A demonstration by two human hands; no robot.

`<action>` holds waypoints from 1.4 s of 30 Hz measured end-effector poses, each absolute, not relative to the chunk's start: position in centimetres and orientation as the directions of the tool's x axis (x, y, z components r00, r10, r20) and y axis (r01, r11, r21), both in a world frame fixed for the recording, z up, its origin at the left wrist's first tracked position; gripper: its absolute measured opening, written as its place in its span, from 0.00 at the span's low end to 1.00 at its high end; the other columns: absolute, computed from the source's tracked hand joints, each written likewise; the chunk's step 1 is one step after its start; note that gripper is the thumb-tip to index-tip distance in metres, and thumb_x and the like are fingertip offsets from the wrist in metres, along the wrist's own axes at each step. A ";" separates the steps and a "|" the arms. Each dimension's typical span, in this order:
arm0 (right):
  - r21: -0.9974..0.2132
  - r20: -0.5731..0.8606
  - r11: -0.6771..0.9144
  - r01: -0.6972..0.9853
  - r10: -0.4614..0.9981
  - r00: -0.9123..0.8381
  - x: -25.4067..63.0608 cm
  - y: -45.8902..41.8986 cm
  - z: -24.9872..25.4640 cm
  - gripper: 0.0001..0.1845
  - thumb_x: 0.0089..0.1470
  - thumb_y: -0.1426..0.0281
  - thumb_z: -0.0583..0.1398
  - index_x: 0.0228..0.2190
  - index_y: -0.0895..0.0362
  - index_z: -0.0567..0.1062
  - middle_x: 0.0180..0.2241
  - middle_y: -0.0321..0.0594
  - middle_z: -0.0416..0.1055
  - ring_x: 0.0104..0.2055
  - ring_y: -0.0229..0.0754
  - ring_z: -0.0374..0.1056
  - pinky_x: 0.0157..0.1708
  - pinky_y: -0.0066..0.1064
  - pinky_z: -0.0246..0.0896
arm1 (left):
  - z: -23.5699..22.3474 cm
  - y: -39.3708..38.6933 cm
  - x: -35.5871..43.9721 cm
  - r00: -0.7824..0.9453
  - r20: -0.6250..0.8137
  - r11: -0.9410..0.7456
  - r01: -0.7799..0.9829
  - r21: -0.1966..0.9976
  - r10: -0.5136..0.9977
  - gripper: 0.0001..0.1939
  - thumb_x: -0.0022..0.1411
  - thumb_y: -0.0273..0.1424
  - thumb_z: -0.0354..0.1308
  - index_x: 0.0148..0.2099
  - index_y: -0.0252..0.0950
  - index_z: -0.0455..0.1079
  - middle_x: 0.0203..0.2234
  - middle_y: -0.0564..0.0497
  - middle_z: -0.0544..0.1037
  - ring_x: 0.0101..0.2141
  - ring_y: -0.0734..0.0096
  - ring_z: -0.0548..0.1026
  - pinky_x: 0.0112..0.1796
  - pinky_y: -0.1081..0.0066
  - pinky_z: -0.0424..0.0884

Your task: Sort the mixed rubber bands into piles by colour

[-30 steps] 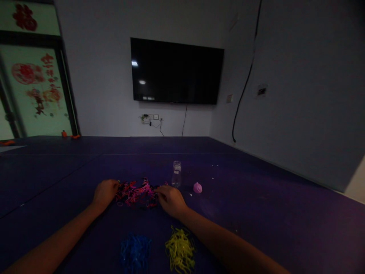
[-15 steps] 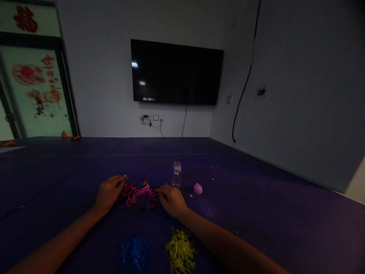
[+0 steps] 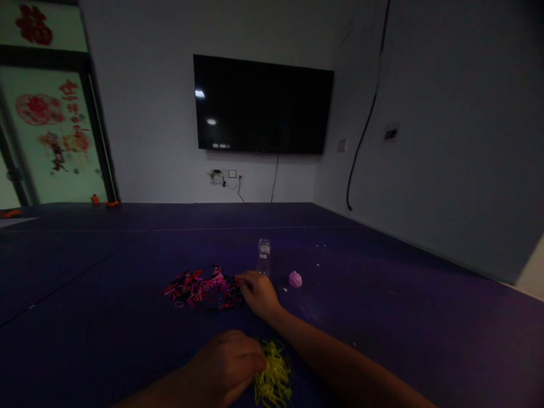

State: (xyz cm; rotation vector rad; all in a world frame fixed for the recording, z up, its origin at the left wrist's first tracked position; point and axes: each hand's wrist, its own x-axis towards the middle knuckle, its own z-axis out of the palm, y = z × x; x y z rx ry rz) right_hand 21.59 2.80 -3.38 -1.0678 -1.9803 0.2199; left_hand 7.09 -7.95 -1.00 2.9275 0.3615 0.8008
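- The left hand (image 3: 238, 362) is low in view, at 7 o'clock from the right hand (image 3: 257, 294), its fingers bent and close together at the edge of the yellow pile (image 3: 275, 382); whether they are clamped on a strand, I cannot tell.
- The yellow pile, a loose heap of thin strands, lies at 3 o'clock from the left hand, partly covered by its fingertips.
- The right hand has thumb and forefinger bent towards each other at the 3 o'clock edge of the mixed pile (image 3: 202, 289); whether the tips meet or grip anything, I cannot tell.
- The mixed pile, red, pink and dark loops, spreads at 9 o'clock from the right hand.
- The clear bottle (image 3: 264, 258) stands upright at 12 o'clock from that hand, its base partly hidden.
- The pink lump (image 3: 295, 279) rests at 2 o'clock from the hand, near the bottle.
- All lie on the purple surface (image 3: 127, 260); the TV (image 3: 261, 105) hangs beyond, at 12 o'clock.
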 end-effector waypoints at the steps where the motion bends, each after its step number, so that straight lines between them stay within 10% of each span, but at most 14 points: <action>1: -0.504 0.602 0.621 0.601 0.751 -0.272 21.6 2.7 -3.3 0.17 0.50 0.77 0.53 0.39 0.56 0.77 0.36 0.40 0.75 0.36 0.40 0.70 0.37 0.29 0.62 | -1.4 -7.7 7.2 0.838 0.499 -0.975 0.182 0.123 0.220 0.11 0.61 0.21 0.47 0.42 0.36 0.67 0.32 0.48 0.77 0.30 0.71 0.73 0.32 0.72 0.68; 14: -0.496 0.616 0.636 0.592 0.738 -0.276 21.5 2.6 -3.2 0.17 0.50 0.77 0.52 0.39 0.55 0.77 0.35 0.40 0.75 0.37 0.40 0.70 0.38 0.29 0.63 | -3.2 -6.4 7.3 0.851 0.511 -0.992 0.107 0.061 0.123 0.15 0.58 0.22 0.49 0.47 0.39 0.65 0.41 0.47 0.77 0.40 0.65 0.74 0.38 0.69 0.69; 27: -0.529 0.738 0.703 0.475 0.658 -0.152 22.2 1.1 -3.0 0.16 0.54 0.74 0.51 0.41 0.56 0.75 0.36 0.43 0.75 0.37 0.40 0.70 0.39 0.31 0.65 | 0.0 -5.5 5.7 0.517 0.722 -0.888 0.243 0.391 0.460 0.14 0.60 0.22 0.48 0.41 0.39 0.72 0.36 0.49 0.79 0.38 0.70 0.76 0.41 0.69 0.72; 34: -0.750 0.498 0.512 0.419 0.854 -0.152 25.7 -2.7 -1.7 0.20 0.59 0.65 0.48 0.38 0.59 0.76 0.32 0.44 0.76 0.34 0.42 0.71 0.35 0.33 0.66 | -1.2 -1.9 2.5 0.124 0.635 -0.622 0.414 0.665 0.762 0.14 0.62 0.34 0.48 0.43 0.37 0.73 0.33 0.48 0.80 0.32 0.67 0.77 0.36 0.67 0.74; 42: -0.432 0.280 0.528 0.731 0.849 -0.448 23.1 -11.0 -1.3 0.29 0.50 0.51 0.58 0.51 0.51 0.69 0.55 0.45 0.62 0.57 0.51 0.57 0.56 0.48 0.46 | -2.3 -1.4 2.5 0.027 0.638 -0.595 0.394 0.700 0.769 0.17 0.61 0.38 0.48 0.44 0.36 0.73 0.34 0.47 0.80 0.34 0.64 0.77 0.39 0.65 0.73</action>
